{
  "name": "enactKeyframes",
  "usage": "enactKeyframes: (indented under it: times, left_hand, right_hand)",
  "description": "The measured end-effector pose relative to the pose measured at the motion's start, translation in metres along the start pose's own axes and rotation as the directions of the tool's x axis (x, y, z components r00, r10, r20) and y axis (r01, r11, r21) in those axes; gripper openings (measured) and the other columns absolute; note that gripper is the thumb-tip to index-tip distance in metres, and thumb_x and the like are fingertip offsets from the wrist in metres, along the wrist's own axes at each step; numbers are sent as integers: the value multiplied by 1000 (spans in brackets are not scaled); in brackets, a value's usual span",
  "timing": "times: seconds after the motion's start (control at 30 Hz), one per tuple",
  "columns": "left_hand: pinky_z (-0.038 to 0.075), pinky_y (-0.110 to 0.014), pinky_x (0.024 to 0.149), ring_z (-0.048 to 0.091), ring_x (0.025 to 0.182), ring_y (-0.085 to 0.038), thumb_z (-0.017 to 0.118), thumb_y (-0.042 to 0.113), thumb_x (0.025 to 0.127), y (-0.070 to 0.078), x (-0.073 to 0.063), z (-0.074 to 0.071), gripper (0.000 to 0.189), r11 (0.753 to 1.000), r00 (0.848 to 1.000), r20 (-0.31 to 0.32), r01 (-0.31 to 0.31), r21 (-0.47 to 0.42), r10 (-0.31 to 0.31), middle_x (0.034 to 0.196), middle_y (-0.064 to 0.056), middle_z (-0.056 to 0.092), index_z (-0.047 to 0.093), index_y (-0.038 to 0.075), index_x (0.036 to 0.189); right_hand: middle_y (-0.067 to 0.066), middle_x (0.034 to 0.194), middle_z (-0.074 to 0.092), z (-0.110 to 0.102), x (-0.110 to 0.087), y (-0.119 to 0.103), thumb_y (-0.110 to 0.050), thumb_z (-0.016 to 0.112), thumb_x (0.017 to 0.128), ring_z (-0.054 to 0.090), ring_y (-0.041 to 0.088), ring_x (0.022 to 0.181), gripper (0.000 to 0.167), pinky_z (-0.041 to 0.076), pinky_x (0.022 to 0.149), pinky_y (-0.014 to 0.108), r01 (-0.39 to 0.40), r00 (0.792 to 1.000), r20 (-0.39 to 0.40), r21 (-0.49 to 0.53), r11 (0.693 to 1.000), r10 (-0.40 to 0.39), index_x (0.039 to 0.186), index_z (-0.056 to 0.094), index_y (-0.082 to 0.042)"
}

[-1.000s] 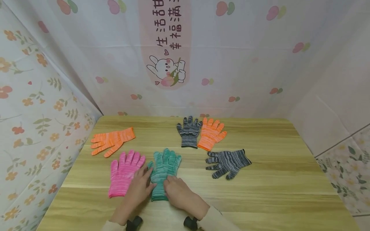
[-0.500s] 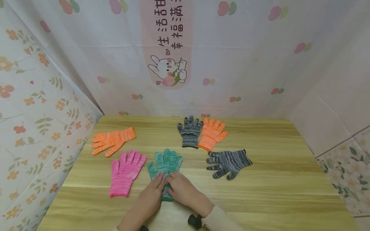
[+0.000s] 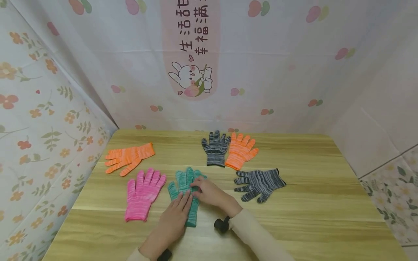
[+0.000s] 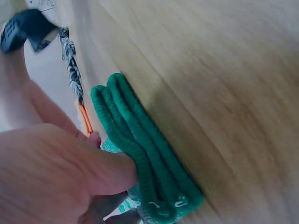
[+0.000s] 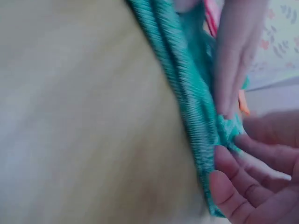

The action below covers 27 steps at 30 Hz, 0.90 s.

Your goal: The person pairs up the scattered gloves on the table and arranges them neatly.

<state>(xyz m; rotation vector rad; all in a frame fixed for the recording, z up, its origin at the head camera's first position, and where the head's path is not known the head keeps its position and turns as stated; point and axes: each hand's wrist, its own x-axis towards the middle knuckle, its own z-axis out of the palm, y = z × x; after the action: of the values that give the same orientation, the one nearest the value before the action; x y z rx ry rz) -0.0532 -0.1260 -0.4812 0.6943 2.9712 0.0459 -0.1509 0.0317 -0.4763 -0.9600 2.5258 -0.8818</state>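
The green knit glove [image 3: 193, 214] lies on the table, fingers pointing away from me, its cuff narrowed. In the left wrist view the green cuff [image 4: 145, 149] shows several stacked layers, so its right side is folded over. My left hand [image 3: 173, 219] rests on the palm of this glove with straight fingers; its thumb lies against the layers. Farther up, near the glove's fingers, my right hand [image 3: 211, 192] pinches the right edge. In the right wrist view the thumb and fingertips [image 5: 220, 184] meet at the long green edge [image 5: 175, 77].
A pink glove [image 3: 142, 197] lies left of the green one. Behind it is an orange glove [image 3: 128, 157]. A grey striped glove [image 3: 216, 150] and another orange glove [image 3: 241, 150] lie together at the back; a second grey glove [image 3: 260, 184] is at right. A curtain [image 3: 277, 72] hangs behind the table.
My left hand has moved right, from beside the pink glove onto the green one. My right hand has gone up from the cuff toward the fingers. The green glove's right side has been folded inward.
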Motion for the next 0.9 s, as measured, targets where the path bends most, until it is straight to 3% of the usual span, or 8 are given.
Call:
enactKeyframes:
  times: [0.17,0.3,0.4,0.5,0.7,0.77,0.9]
  left_hand:
    - [37,-46,106,34,134,-38,61,8,82,2,3,-1,60,999,1000,16,12,-31,-11,147,-19,33,41,4,139]
    - [37,-47,106,33,134,-41,62,7,82,3,3,-4,61,999,999,31,16,-48,-14,148,-20,32,42,5,139]
    - [36,-48,106,32,134,-41,63,7,81,4,2,-6,61,1000,1000,23,2,-31,-1,148,-17,33,43,6,138]
    - [36,-48,107,33,134,-39,64,9,80,4,1,-7,61,1000,1000,8,-20,5,20,148,-13,34,44,5,137]
    - [36,-49,106,35,133,-38,67,12,79,-1,4,-8,61,1000,1000,6,-27,-3,27,145,-17,39,47,9,136]
    - [36,-50,106,36,133,-39,67,14,80,-4,6,-9,60,999,999,18,-26,-24,26,143,-18,40,47,11,136]
    - [36,-50,106,36,133,-38,64,19,85,-8,8,-11,55,998,998,50,-21,-55,24,144,-18,39,46,13,137]
  right_hand:
    - [14,112,57,-8,20,4,-11,53,93,62,23,82,27,53,70,32,-89,996,-7,147,985,91,117,61,-2]
    - [12,81,64,-15,31,3,-12,51,95,53,17,49,27,46,46,26,-224,974,60,325,919,216,118,62,-3]
    - [9,62,57,-20,35,3,-11,49,95,43,10,43,28,38,42,23,-281,959,87,399,873,269,118,62,-2]
    - [7,68,56,-21,36,4,-6,46,95,40,9,42,29,35,42,23,-285,958,95,440,852,272,119,61,0]
    - [16,115,54,-17,34,10,0,43,93,46,12,45,33,38,41,21,-256,965,62,426,868,254,123,57,1]
    - [17,118,55,-18,34,12,-1,46,92,54,14,58,32,44,47,23,-237,968,9,376,896,252,122,58,0]
    - [13,104,59,-24,34,14,-7,56,89,57,21,83,22,50,67,32,-257,953,-125,153,954,276,108,65,-1]
